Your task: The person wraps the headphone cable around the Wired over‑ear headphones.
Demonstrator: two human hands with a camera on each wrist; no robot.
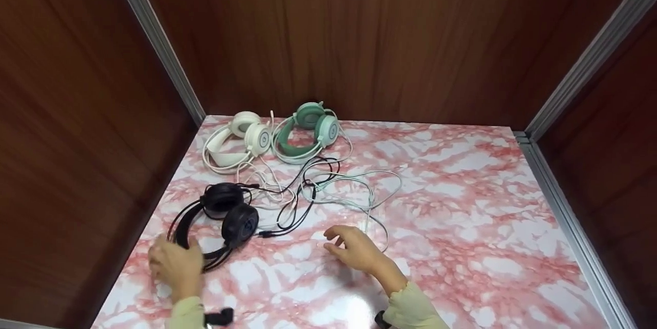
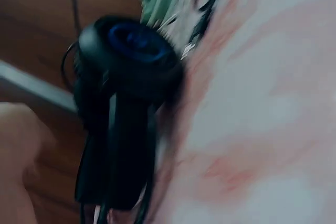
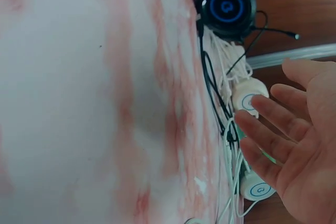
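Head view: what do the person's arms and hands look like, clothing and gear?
Left hand and right hand: bare, no gloves. Left sleeve and right sleeve: pale yellow-green, the right cuff gathered. Small black fitting by the left wrist, dark piece by the right.

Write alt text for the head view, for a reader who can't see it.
A person's left hand is at a black headset on a red-and-white marbled table; the empty right hand hovers off to its right. Farther back, a white headset and a green headset lie side by side near a wooden wall, with tangled cables in front.
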